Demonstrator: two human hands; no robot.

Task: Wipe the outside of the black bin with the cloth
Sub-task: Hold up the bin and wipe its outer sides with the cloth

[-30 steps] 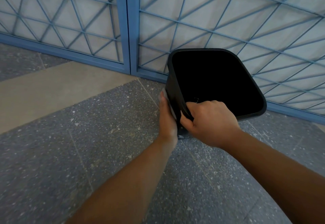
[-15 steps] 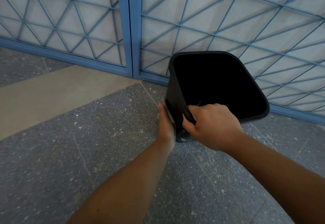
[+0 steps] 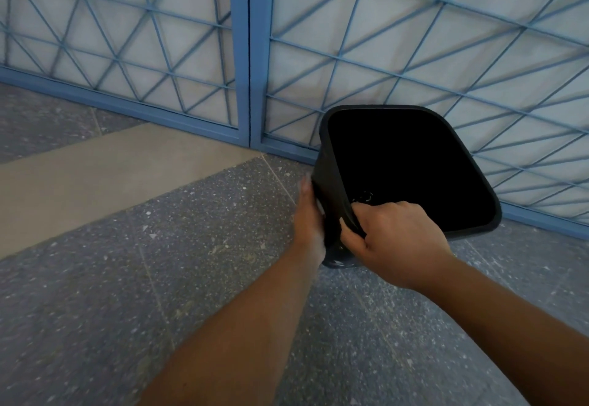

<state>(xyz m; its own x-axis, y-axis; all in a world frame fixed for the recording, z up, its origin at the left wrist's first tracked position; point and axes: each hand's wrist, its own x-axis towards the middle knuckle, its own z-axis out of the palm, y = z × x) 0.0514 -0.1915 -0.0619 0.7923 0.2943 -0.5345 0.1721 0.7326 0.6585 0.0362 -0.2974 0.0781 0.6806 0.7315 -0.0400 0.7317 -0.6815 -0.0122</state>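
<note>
The left hand has slid slightly down the glossy black plastic bin, fingers straight, pressing a barely visible pale cloth; the right hand still grips the rim, so wiping continues.

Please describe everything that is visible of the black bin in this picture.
The black bin is a smooth, plastic-looking container with a rounded square mouth and a thick rim. It is tilted, its dark inside facing the camera, in front of the blue lattice gate. The right hand grips its near rim, fingers curled inside. The left hand presses a pale cloth, barely visible, flat against its outer left wall. A faint round mark shows at the bottom inside.
</note>
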